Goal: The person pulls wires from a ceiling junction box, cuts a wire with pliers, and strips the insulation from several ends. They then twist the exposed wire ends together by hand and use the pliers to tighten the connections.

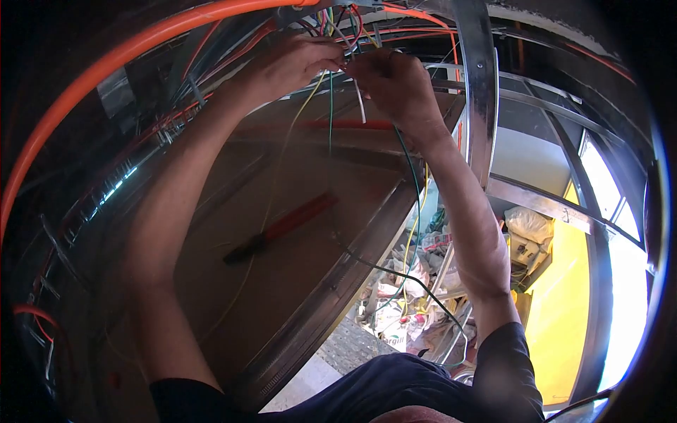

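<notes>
My left hand (307, 60) and my right hand (396, 83) are raised and meet at the top of the view. Their fingers pinch thin electrical wires that come down from a multicoloured wire bundle (331, 22). A white wire (362, 106) hangs with its loose end just below the fingertips. A yellow wire (302, 107) and a green wire (331, 116) drop past my left hand. Below my right wrist runs a dark green wire (412, 169). The exact pinch point is small and partly hidden by my fingers.
An orange conduit (84, 81) arcs across the upper left. A metal stud (482, 92) stands right of my hands. On the brown panel (211, 190) lies a long red-and-black tool (282, 227). Bags and debris (405, 282) lie below, near a yellow panel (560, 296).
</notes>
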A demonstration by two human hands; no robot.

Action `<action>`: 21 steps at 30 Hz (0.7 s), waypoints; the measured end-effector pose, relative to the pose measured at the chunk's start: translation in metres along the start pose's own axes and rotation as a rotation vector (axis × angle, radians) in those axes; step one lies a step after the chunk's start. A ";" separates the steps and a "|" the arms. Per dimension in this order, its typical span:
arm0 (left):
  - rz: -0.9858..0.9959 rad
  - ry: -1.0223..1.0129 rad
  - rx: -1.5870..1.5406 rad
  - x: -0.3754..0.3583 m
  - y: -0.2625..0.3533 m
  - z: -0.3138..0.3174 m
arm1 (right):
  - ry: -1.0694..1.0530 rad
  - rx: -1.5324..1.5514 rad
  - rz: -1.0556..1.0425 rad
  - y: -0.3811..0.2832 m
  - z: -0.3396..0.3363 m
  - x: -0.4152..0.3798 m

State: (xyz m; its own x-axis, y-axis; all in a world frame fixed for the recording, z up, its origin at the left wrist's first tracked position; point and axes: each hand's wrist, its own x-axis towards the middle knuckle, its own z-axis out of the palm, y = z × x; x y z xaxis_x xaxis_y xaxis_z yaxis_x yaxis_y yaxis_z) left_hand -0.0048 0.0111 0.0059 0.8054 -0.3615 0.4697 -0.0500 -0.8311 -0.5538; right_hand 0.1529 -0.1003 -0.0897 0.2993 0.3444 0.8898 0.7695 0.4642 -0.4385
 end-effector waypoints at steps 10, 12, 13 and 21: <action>0.029 0.023 0.040 -0.004 -0.002 -0.001 | 0.225 -0.107 -0.237 -0.011 0.003 -0.012; 0.029 0.032 0.039 -0.005 -0.006 0.000 | 0.227 -0.364 -0.247 -0.021 -0.001 -0.015; 0.053 0.061 0.036 -0.006 -0.008 0.003 | 0.224 -0.362 -0.249 -0.016 -0.003 -0.014; 0.091 0.078 -0.003 -0.006 -0.008 0.000 | 0.041 -0.070 0.090 -0.033 -0.020 -0.014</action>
State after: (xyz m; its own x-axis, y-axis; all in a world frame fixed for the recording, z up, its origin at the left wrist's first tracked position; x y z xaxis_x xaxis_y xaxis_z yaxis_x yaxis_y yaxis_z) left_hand -0.0096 0.0202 0.0080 0.7490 -0.4673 0.4697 -0.1226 -0.7944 -0.5949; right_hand 0.1345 -0.1370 -0.0855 0.3903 0.3478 0.8525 0.7756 0.3748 -0.5080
